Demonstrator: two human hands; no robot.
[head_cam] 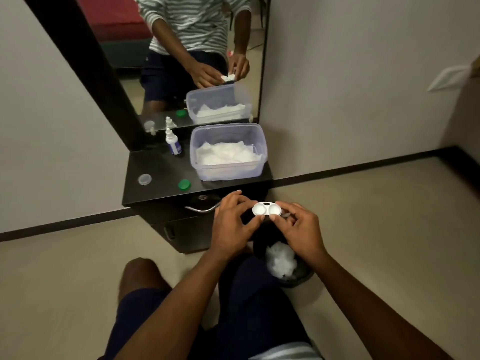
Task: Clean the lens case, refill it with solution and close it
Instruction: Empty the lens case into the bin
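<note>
Both hands pinch the case by its ends, the left hand at 9 o'clock of it and the right hand at 3, holding it over a bin of used tissue. Both wells stand uncapped and look empty, so cleaning seems about done. Refilling should come next: that calls for one hand to let go and fetch the bottle at 11 o'clock on the table, then the green cap and clear cap.
</note>
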